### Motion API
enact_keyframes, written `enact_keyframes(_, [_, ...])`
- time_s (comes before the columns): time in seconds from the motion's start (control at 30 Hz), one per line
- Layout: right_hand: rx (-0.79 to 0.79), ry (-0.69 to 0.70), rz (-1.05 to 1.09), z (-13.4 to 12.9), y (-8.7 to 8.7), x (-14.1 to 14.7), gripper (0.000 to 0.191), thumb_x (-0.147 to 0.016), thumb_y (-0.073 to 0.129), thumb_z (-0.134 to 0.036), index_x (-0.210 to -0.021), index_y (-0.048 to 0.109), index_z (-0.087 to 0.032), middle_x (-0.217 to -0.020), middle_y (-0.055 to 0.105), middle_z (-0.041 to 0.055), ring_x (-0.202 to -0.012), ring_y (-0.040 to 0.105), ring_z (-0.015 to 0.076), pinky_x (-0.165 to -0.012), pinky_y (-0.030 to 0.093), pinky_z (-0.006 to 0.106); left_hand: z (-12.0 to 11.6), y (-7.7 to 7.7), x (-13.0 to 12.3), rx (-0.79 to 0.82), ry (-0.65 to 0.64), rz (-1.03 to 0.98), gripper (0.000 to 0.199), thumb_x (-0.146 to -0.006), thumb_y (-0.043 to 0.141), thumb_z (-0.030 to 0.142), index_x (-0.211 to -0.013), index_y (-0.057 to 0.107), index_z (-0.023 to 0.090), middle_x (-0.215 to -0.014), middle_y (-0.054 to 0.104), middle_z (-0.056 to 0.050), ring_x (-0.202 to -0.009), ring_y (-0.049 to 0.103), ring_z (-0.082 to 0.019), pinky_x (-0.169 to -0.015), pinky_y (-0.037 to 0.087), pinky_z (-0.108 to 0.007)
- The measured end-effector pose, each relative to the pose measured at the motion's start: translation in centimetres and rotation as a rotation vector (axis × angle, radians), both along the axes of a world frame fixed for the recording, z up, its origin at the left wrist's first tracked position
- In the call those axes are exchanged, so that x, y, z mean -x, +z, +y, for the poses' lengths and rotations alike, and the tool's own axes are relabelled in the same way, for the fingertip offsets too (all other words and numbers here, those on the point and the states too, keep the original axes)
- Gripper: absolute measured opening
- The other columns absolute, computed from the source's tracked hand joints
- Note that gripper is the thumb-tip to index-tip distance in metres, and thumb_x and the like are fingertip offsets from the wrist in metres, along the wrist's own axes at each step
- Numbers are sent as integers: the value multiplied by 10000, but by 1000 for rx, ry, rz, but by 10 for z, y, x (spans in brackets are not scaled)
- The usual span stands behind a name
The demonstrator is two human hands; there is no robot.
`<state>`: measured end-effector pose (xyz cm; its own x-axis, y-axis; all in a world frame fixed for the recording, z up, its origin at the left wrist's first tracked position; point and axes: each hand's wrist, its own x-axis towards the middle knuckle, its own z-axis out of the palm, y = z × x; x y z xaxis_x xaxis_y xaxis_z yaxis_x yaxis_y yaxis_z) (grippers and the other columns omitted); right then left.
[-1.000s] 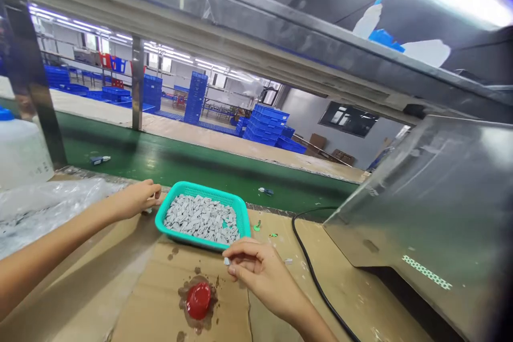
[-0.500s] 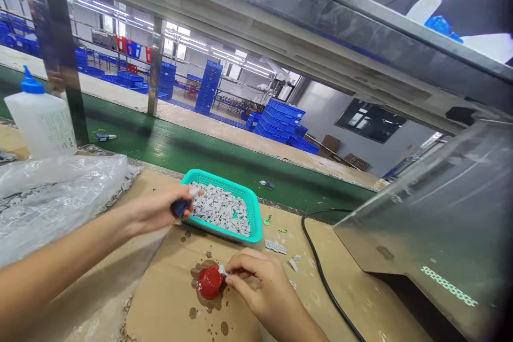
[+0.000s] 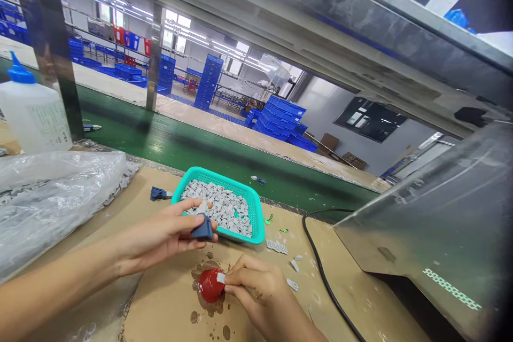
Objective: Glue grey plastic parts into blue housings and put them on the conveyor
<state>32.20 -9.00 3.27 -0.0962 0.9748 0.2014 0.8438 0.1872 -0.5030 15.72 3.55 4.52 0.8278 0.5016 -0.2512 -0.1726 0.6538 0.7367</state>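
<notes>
My left hand (image 3: 172, 232) is closed on a dark blue plastic part (image 3: 202, 227) with a light grey piece at its upper end, held over the near left edge of the turquoise basket (image 3: 258, 224). Many small light grey plastic pieces (image 3: 224, 206) fill that basket. Between thumb and forefinger, my right hand (image 3: 256, 278) pinches one small grey plastic piece (image 3: 220, 278). This piece touches or sits just over the right side of a wet, shiny red round thing (image 3: 210, 286) on the cardboard. Dark wet spots surround the red thing.
Left of the basket lies another blue and grey part (image 3: 159, 193). A white bottle (image 3: 36, 117) with a blue nozzle and a plastic bag (image 3: 60, 192) stand at left. Loose grey pieces (image 3: 276, 246) and a black cable (image 3: 320, 267) lie right. Behind runs a green belt (image 3: 168, 141).
My left hand has moved right and slightly down with the blue part, which has turned. Another blue part now shows left of the basket. My right hand keeps its grey piece at the red thing.
</notes>
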Motion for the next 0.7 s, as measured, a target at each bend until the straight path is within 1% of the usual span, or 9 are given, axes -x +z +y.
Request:
enact_keyframes(0.07, [6,12,-20,0,0,0,212,-743,502,-56,-743,684,-166,-699,611,52,-622,572,133,-561,445,209,-1,0,1,19,-6,0,560,-708,612,126,-1188,338,214,-919,637,-68,-911,608,-179,-823,456,-285])
enact_keyframes(0.13, [9,5,-27,0,-1,0,225,-746,493,-53,-734,683,-172,-700,608,49,-623,569,134,-569,445,213,-1,1,2,22,-19,5,615,-697,614,97,-1225,318,210,-981,630,-81,-949,592,-182,-855,447,-302])
enact_keyframes(0.27, [14,-19,-35,-1,-4,1,219,-721,514,-36,-699,688,-166,-667,598,46,-590,561,134,-536,433,215,-3,0,2,-19,-73,-12,423,-696,619,125,-1097,489,148,-1054,604,-102,-974,567,-169,-842,447,-261])
enact_keyframes(0.33, [15,-12,-2,-2,-2,2,203,-704,537,-33,-688,695,-159,-659,606,49,-585,568,134,-528,434,213,-4,-1,1,-28,-61,-29,379,-678,641,147,-1041,530,156,-1034,611,-84,-964,567,-165,-856,435,-262])
enact_keyframes(0.43, [4,-52,152,-3,12,2,157,-684,592,-62,-682,708,-167,-653,634,49,-604,586,139,-550,455,214,-6,-4,-1,-91,-7,15,389,-644,674,167,-1007,536,202,-984,616,-33,-899,576,-137,-839,432,-257])
enact_keyframes(0.53, [-23,-145,389,-2,32,1,106,-664,637,-115,-643,708,-190,-617,630,31,-584,587,137,-528,477,214,-8,-6,-2,-302,0,81,280,-634,678,186,-887,557,194,-860,622,-1,-802,570,-109,-747,433,-210])
enact_keyframes(0.6, [-31,-185,563,1,42,2,66,-642,659,-146,-628,703,-193,-613,608,20,-527,577,125,-493,490,217,-10,-7,-3,-425,-2,95,229,-626,675,185,-816,548,185,-775,618,11,-739,567,-106,-690,429,-202])
enact_keyframes(0.67, [-21,-215,685,5,46,4,52,-610,677,-152,-633,705,-189,-626,590,12,-480,569,111,-475,502,222,-12,-8,-4,-495,-1,110,223,-611,673,170,-782,531,184,-723,612,20,-683,565,-108,-644,429,-210])
enact_keyframes(0.7, [-13,-228,712,7,46,6,66,-595,681,-145,-637,708,-188,-625,583,9,-467,566,107,-470,505,221,-13,-9,-5,-518,-6,117,222,-605,670,162,-770,523,183,-710,610,22,-665,565,-110,-627,428,-214])
